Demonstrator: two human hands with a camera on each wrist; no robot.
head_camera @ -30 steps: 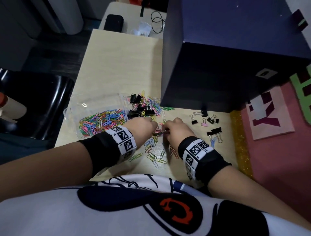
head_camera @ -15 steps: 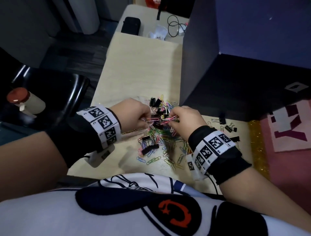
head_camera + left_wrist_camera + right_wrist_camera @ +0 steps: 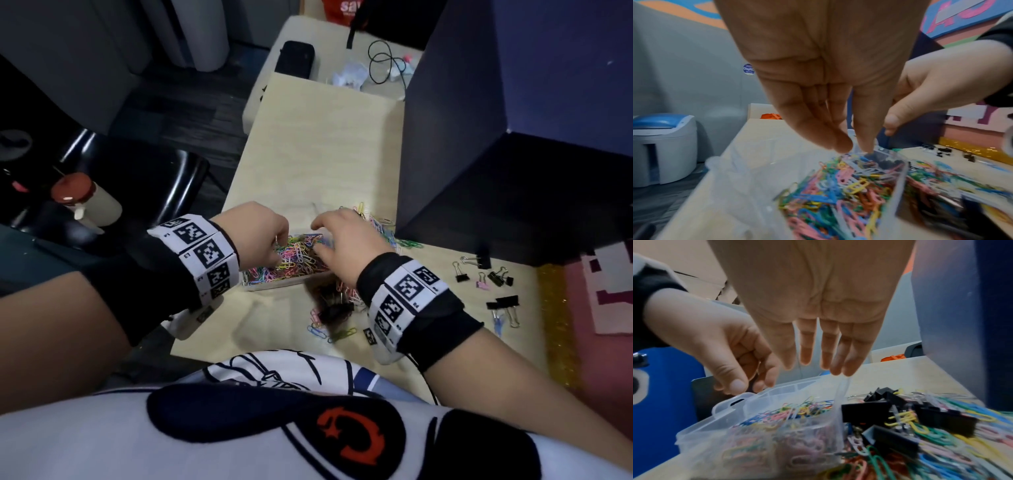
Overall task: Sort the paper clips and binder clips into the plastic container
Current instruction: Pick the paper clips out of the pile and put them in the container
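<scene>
A clear plastic container (image 3: 274, 287) sits on the table, with a heap of coloured paper clips (image 3: 294, 260) in one compartment. Both hands hover over it. My left hand (image 3: 274, 250) points its fingers down above the clips (image 3: 838, 194), and nothing shows between thumb and fingers (image 3: 840, 146). My right hand (image 3: 317, 240) is beside it, with straight, spread fingers (image 3: 805, 353) above the container wall (image 3: 731, 418), holding nothing. Black binder clips (image 3: 334, 306) lie in a pile just right of the container (image 3: 869, 410), among loose paper clips (image 3: 941, 443).
A tall dark blue box (image 3: 479, 171) stands close on the right rear. More binder clips (image 3: 493, 277) lie scattered to the right, near a gold strip (image 3: 555, 325). A few paper clips (image 3: 342, 334) lie by the front edge. A black chair (image 3: 137, 185) and a bottle (image 3: 85, 202) are left of the table.
Both hands lifted a bunch of clips from the table and carried it left over the container. Their fingers have spread and the bunch is no longer in them.
</scene>
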